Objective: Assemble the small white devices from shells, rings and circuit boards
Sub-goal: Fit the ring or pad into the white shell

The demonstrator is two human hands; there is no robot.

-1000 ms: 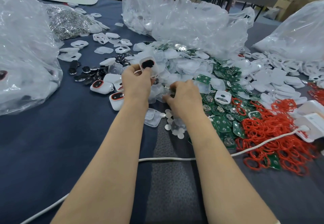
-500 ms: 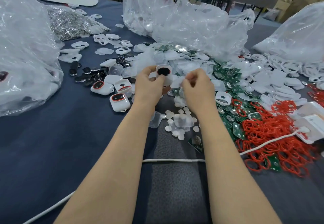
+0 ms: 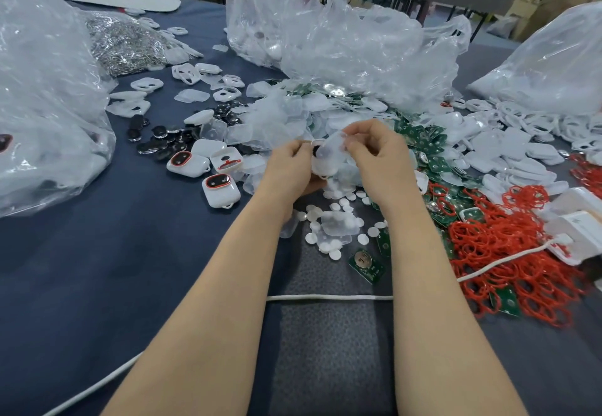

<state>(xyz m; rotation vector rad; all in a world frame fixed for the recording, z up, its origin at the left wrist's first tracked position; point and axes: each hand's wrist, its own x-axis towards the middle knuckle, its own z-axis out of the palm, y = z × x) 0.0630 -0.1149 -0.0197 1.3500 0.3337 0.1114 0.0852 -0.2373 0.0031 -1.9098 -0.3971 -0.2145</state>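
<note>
My left hand [image 3: 290,168] grips a small white shell [image 3: 321,163] with a dark oval window, held above the table's middle. My right hand [image 3: 379,158] pinches a thin translucent plastic piece [image 3: 335,145] and holds it against the shell's top. Three finished white devices with red rings [image 3: 220,187] lie to the left. Green circuit boards [image 3: 433,155] and red rings [image 3: 508,246] are heaped at the right. One loose circuit board [image 3: 366,264] lies near my right forearm, beside small white discs [image 3: 332,230].
Big clear plastic bags stand at the left [image 3: 42,96], the back [image 3: 325,31] and the far right [image 3: 547,67]. Black oval lenses [image 3: 163,142] and metal clips [image 3: 127,44] lie at the left. A white cord [image 3: 329,297] crosses under my arms. A white box [image 3: 576,230] sits at the right edge.
Both hands have come together over the middle. My right hand has lifted from the pile with a translucent piece and brought it onto the shell in my left hand.
</note>
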